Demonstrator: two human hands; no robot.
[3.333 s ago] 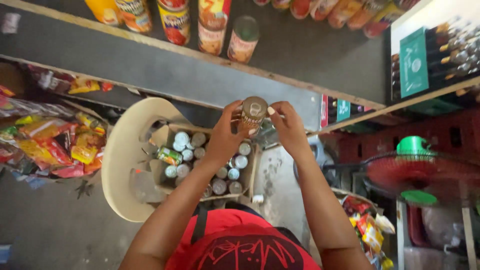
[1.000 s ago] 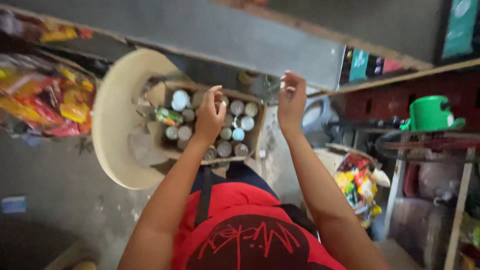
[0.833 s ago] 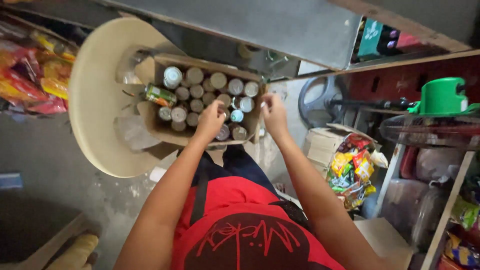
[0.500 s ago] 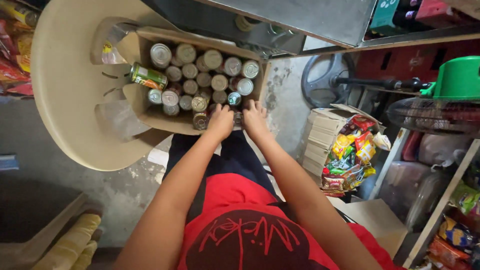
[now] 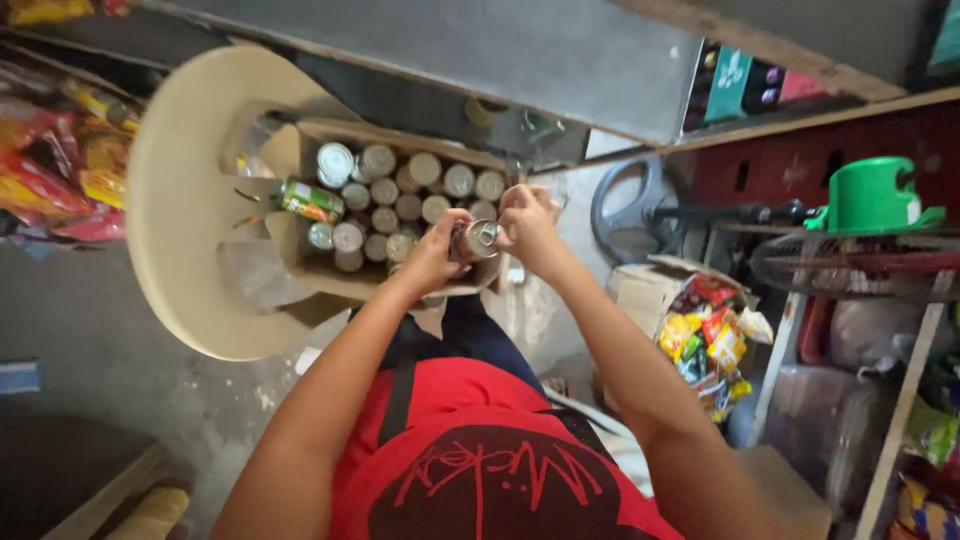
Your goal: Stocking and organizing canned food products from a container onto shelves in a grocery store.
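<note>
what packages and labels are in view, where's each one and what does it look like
Can: between left hand and right hand, silver top.
Cardboard box: brown, on beige plastic chair, packed with upright cans.
Lying can: at the box's left edge, green and orange label.
Snack packets: right, on the floor, red and yellow.
Teal carton: upper right shelf.

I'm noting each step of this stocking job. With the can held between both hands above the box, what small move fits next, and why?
Probably lift the can clear of the cardboard box and up toward the grey shelf. Both the left hand and the right hand grip it, it sits above the other cans rather than among them, and the shelf edge runs right above the box.
</note>
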